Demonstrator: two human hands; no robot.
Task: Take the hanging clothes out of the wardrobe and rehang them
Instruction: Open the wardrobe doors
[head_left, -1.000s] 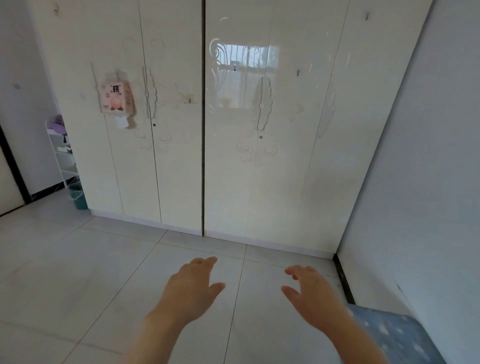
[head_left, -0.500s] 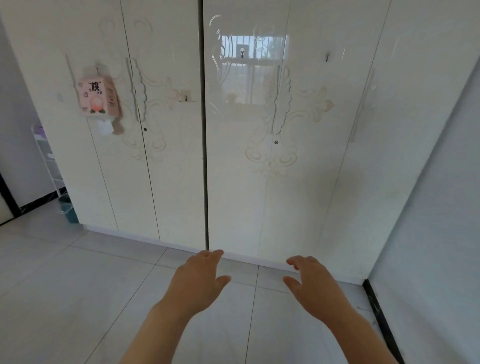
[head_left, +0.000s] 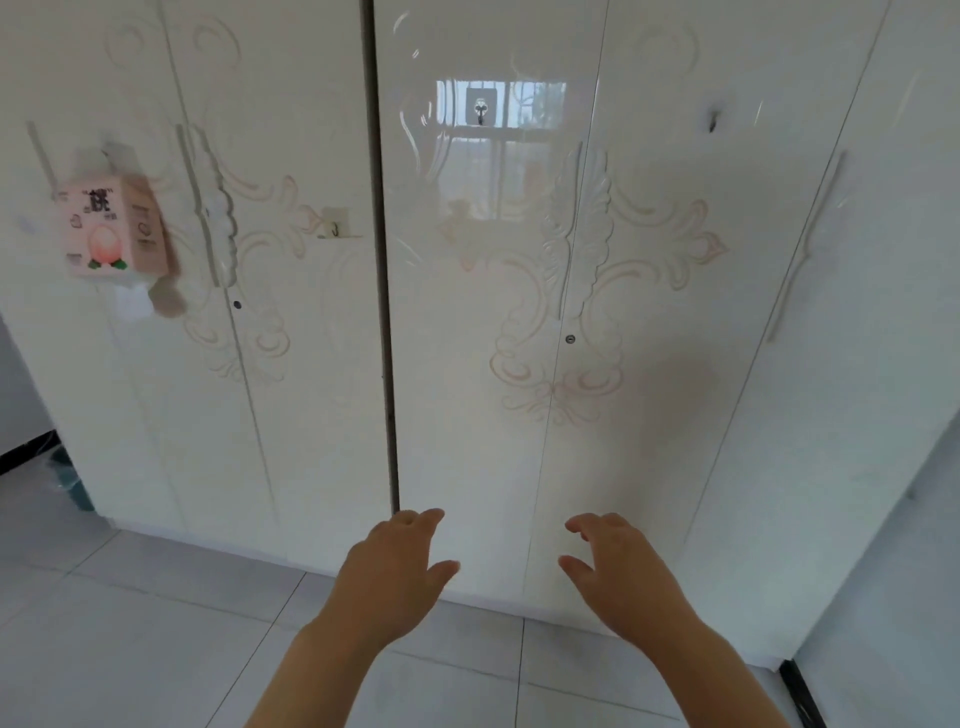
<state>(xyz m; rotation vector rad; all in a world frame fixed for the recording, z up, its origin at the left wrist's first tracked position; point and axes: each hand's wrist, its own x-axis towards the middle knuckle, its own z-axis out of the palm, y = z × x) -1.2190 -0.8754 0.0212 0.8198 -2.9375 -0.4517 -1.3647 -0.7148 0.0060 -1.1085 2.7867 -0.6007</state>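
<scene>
While wardrobe (head_left: 467, 395) sits closed, left hand (head_left: 390, 577), right hand (head_left: 619, 578) outstretched (palms down)

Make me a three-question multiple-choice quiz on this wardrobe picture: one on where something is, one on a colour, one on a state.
1. Where is the pink box?
A) on the floor
B) on the leftmost door
C) on a bed

2. What colour is the wardrobe?
A) glossy white
B) dark brown
C) blue

3. How are the left hand and right hand?
A) both gripping handles
B) one holding a hanger
C) both open, holding nothing

Answers:
1 B, it hangs on that door, left of its handle.
2 A, the pale doors mirror a window.
3 C, the fingers are spread with nothing in them.
</scene>
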